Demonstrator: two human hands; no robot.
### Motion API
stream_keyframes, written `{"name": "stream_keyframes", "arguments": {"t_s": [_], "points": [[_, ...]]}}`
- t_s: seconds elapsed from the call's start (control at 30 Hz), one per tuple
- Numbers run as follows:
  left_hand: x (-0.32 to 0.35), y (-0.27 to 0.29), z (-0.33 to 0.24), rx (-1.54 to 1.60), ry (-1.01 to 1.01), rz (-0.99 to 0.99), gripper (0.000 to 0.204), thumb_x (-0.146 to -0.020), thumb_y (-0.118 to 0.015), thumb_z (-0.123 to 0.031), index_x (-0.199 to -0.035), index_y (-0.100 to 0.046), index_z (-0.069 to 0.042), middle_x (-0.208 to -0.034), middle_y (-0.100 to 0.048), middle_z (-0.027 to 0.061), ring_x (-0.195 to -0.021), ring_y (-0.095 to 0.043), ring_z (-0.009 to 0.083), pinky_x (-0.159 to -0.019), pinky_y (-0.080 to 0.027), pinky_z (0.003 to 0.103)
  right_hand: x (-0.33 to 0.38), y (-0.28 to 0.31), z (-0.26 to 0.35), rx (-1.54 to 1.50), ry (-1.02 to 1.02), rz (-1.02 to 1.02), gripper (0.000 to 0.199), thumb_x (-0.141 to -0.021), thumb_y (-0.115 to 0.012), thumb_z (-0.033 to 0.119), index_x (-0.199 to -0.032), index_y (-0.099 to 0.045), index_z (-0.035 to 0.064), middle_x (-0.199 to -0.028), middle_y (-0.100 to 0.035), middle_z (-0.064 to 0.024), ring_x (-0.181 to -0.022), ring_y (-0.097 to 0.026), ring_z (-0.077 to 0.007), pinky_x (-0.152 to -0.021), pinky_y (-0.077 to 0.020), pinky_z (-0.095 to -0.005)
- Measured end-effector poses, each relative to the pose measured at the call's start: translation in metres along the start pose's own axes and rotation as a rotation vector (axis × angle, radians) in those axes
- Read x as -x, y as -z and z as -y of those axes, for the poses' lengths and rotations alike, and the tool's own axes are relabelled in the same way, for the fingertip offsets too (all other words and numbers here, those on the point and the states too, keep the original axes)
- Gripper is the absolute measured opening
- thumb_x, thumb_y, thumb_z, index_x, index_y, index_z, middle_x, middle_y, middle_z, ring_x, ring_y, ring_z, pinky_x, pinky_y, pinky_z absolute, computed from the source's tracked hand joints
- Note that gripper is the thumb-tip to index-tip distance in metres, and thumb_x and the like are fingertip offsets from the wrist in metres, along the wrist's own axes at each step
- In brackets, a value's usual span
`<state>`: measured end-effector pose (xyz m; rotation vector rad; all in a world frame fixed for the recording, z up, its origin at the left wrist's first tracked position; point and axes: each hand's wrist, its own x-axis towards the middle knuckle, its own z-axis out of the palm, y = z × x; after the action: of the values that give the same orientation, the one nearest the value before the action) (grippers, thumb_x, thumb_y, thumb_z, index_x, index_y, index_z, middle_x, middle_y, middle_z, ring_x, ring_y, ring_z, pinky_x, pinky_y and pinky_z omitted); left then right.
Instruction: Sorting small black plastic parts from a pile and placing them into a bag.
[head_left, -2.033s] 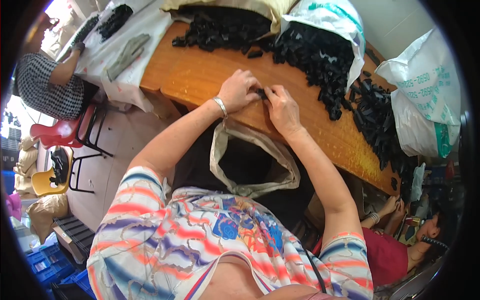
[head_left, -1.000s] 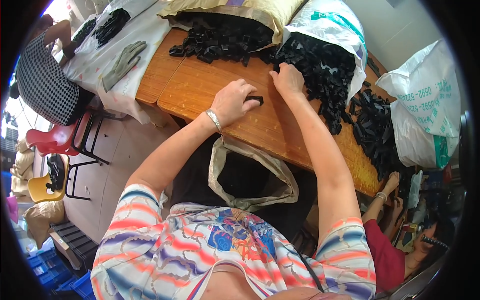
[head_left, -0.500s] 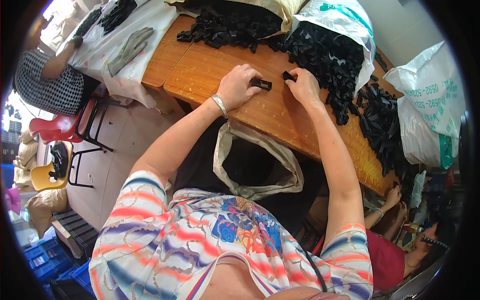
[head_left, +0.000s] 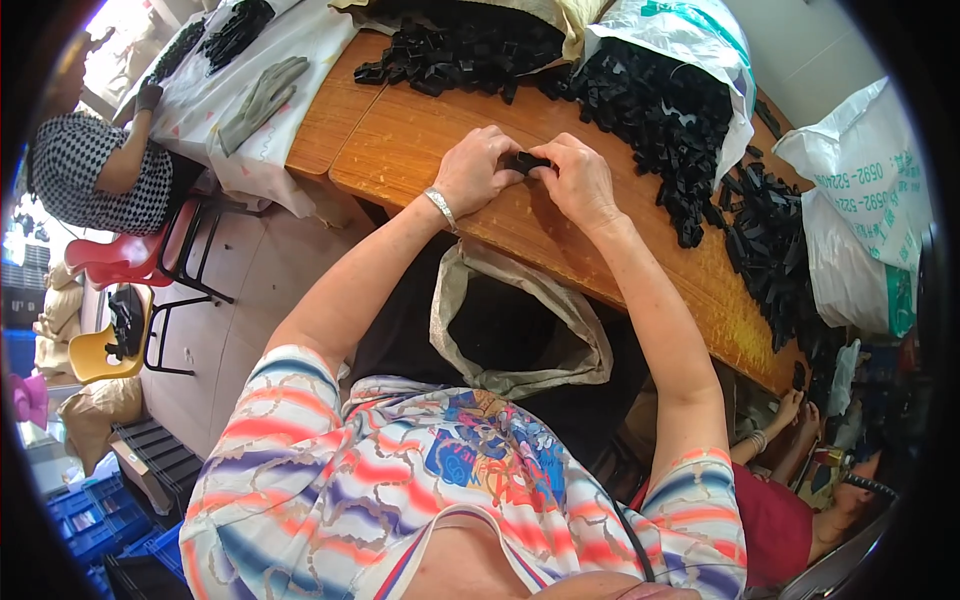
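Note:
Over the near edge of the wooden table (head_left: 420,130), my left hand (head_left: 472,174) grips a small black plastic part (head_left: 522,162) between thumb and fingers. My right hand (head_left: 580,182) is closed at the part's right end, its thumb and fingertips pinched there. The small black plastic piece that the right hand held is now hidden by the fingers. Both hands nearly touch. Below them, an open woven sack (head_left: 590,375) with a rolled pale rim sits at the table edge in front of my body.
Black plastic parts (head_left: 650,110) spill from a white sack (head_left: 735,60); another heap (head_left: 460,60) lies at a beige sack. More black parts (head_left: 765,240) lie along the right edge beside a white bag (head_left: 850,180). Co-workers (head_left: 110,170) sit left and right; grey gloves (head_left: 260,105) lie left.
My right hand has moved left with its small black piece and now meets the part in my left hand. The left hand has hardly moved.

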<state>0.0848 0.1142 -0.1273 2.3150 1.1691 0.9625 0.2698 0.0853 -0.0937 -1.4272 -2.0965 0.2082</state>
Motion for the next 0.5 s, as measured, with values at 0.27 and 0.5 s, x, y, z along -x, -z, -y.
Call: {"name": "stream_keyframes", "arguments": {"t_s": [0.27, 0.5], "points": [[0.0, -0.001, 0.007, 0.014, -0.007, -0.004, 0.026, -0.076, -0.077, -0.017, -0.099, -0.07, -0.007, -0.092, -0.062, 0.0067, -0.094, -0.059, 0.026, -0.083, -0.049, 0.037, 0.001, -0.006, 0.007, 0.052, 0.044, 0.072, 0.026, -0.079, -0.069, 0.006, -0.105, -0.072, 0.0076, -0.098, -0.064, -0.0111, -0.089, -0.065, -0.0322, -0.077, -0.054, -0.0413], [-0.002, -0.001, 0.007, -0.017, -0.015, -0.037, 0.024, -0.077, -0.074, -0.016, -0.099, -0.068, -0.008, -0.093, -0.062, 0.0091, -0.095, -0.059, 0.0271, -0.084, -0.049, 0.037, 0.013, -0.027, 0.006, 0.158, 0.11, -0.068, 0.033, -0.082, -0.067, 0.005, -0.115, -0.068, 0.006, -0.104, -0.063, -0.011, -0.099, -0.062, -0.0322, -0.081, -0.0534, -0.0415]]}}
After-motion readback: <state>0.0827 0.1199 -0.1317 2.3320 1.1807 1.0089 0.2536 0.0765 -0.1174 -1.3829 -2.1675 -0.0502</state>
